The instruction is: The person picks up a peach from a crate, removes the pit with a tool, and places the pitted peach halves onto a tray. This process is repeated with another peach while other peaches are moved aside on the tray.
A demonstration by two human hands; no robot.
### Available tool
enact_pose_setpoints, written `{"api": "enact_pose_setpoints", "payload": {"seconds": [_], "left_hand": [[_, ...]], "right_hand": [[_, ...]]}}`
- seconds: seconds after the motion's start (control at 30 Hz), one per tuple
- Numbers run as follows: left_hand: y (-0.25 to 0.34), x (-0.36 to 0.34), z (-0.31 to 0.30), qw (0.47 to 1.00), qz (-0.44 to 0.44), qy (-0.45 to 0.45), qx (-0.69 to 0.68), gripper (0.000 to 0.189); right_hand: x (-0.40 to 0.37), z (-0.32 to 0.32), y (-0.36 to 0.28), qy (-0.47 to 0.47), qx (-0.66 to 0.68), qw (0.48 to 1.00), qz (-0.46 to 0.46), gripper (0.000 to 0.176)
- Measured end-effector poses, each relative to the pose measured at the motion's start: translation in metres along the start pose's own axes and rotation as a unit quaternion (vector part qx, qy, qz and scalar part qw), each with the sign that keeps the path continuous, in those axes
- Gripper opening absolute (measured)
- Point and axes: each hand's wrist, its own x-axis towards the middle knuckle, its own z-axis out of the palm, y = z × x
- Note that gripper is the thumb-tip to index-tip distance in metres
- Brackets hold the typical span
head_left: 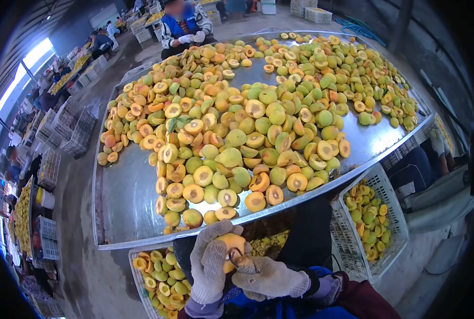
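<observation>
Beyond the grip spread a wide metal table point(125, 202), its raised front rim passing just past the gloved fingers. Most of its top was buried under a heap of halved peaches point(247, 122), green-yellow skins and orange cut faces mixed together. To the right of the grip sat a white plastic crate point(346, 247), partly filled with more halves. To the lower left of the grip a second crate point(135, 277) held others, tucked under the table's edge. Far across the table from the grip, a co-worker point(181, 26) in a blue top and white gloves stood at the far rim. Close in, 2 hands in knit work gloves met just short of the table's near rim. The left hand point(209, 266) was curled around a peach point(233, 245), with the fingers wrapped over the fruit's left side so that only its orange-yellow upper right part showed. The right hand point(271, 277) was closed on a small metal tool point(241, 260), whose looped tip touched the fruit's lower right edge. The visible skin looked smooth and rounded; whether the fruit was already cut could not be told.
</observation>
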Motion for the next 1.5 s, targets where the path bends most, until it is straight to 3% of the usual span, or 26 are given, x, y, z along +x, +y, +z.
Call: {"api": "enact_pose_setpoints", "payload": {"seconds": [0.13,0.2,0.23,0.27,0.3,0.33,0.37,0.4,0.43,0.5,0.63,0.7,0.73,0.77,0.8,0.87,0.93,1.0,1.07,1.1,1.13,1.2,1.27,1.33,1.4,1.5], "left_hand": [[-0.014,-0.003,0.004,0.993,0.037,0.028,-0.105,0.053],[-0.022,-0.006,0.006,0.990,0.061,0.046,-0.119,0.053],[-0.026,-0.009,0.010,0.988,0.114,0.052,-0.090,0.052],[-0.028,-0.009,0.012,0.982,0.169,0.057,-0.064,0.051],[-0.025,-0.009,0.011,0.982,0.168,0.057,-0.065,0.051],[-0.019,-0.009,0.008,0.987,0.154,0.037,-0.021,0.049],[-0.015,-0.010,0.006,0.990,0.139,0.018,0.023,0.046],[-0.013,-0.008,0.004,0.990,0.138,0.019,0.023,0.046],[-0.012,-0.006,0.002,0.991,0.119,0.021,0.064,0.051],[-0.009,-0.004,0.000,0.989,0.103,0.023,0.104,0.056],[0.005,-0.006,-0.004,0.984,0.083,-0.021,0.154,0.051],[0.009,-0.004,-0.015,0.983,0.067,-0.057,0.164,0.049],[0.005,0.000,-0.024,0.931,0.169,-0.106,0.306,0.050],[0.005,0.002,-0.026,0.846,0.265,-0.152,0.438,0.051],[0.006,0.001,-0.023,0.846,0.266,-0.151,0.437,0.051],[0.009,-0.001,-0.010,0.933,0.206,-0.086,0.283,0.050],[-0.009,0.007,-0.027,0.910,0.231,-0.127,0.319,0.052],[-0.022,0.000,-0.029,0.884,0.251,-0.166,0.358,0.054],[-0.032,-0.016,-0.005,0.971,0.231,-0.054,0.041,0.060],[-0.003,-0.017,0.003,0.995,0.007,-0.054,0.084,0.071],[-0.008,-0.018,0.002,0.995,0.009,-0.054,0.082,0.071],[-0.018,-0.021,0.004,0.981,0.015,-0.048,-0.189,0.051],[-0.018,-0.019,0.007,0.983,0.027,-0.051,-0.174,0.056],[-0.019,-0.015,0.009,0.961,0.004,-0.069,-0.268,0.057],[-0.017,-0.015,0.009,0.971,-0.008,-0.045,-0.236,0.057],[-0.017,-0.013,0.006,0.972,-0.012,-0.015,-0.233,0.052]], "right_hand": [[0.001,0.006,0.007,0.010,0.054,0.998,-0.041,0.029],[-0.002,0.012,0.000,0.123,-0.133,0.981,-0.071,0.027],[0.003,0.013,0.008,0.124,-0.130,0.981,-0.071,0.027],[0.009,0.015,0.018,0.207,-0.268,0.912,-0.232,0.027],[0.013,0.015,0.024,0.278,-0.390,0.792,-0.378,0.026],[0.011,0.013,0.027,0.277,-0.392,0.792,-0.377,0.026],[0.006,0.013,0.019,0.182,-0.227,0.929,-0.228,0.026],[0.003,0.011,0.012,0.073,-0.045,0.994,-0.064,0.027],[0.002,0.006,0.007,0.072,-0.045,0.994,-0.065,0.027],[-0.002,-0.003,-0.001,-0.038,0.012,0.999,0.026,0.027],[0.007,-0.019,0.023,-0.166,0.127,0.978,0.025,0.027],[0.012,-0.021,0.035,-0.307,0.316,0.897,0.026,0.028],[0.011,-0.018,0.037,-0.308,0.315,0.897,0.027,0.028],[0.009,-0.015,0.038,-0.253,0.253,0.934,0.013,0.025],[0.008,-0.013,0.038,-0.196,0.190,0.962,-0.001,0.023],[0.007,-0.016,0.040,-0.189,0.196,0.962,0.003,0.023],[0.008,-0.022,0.044,-0.185,0.196,0.963,0.012,0.026],[0.012,-0.023,0.054,-0.304,0.319,0.897,0.031,0.025],[0.002,-0.008,0.048,-0.244,0.328,0.911,0.046,0.026],[-0.002,-0.003,0.046,-0.181,0.334,0.923,0.061,0.027],[0.002,-0.005,0.047,-0.180,0.332,0.924,0.062,0.027],[0.014,-0.011,0.049,-0.293,0.430,0.852,0.057,0.036],[0.006,-0.008,0.038,-0.250,0.481,0.832,0.115,0.034],[0.006,-0.010,0.043,-0.207,0.527,0.805,0.176,0.032],[0.018,-0.017,0.067,-0.235,0.436,0.866,0.061,0.023],[0.029,-0.021,0.064,-0.342,0.351,0.872,0.003,0.023]]}}
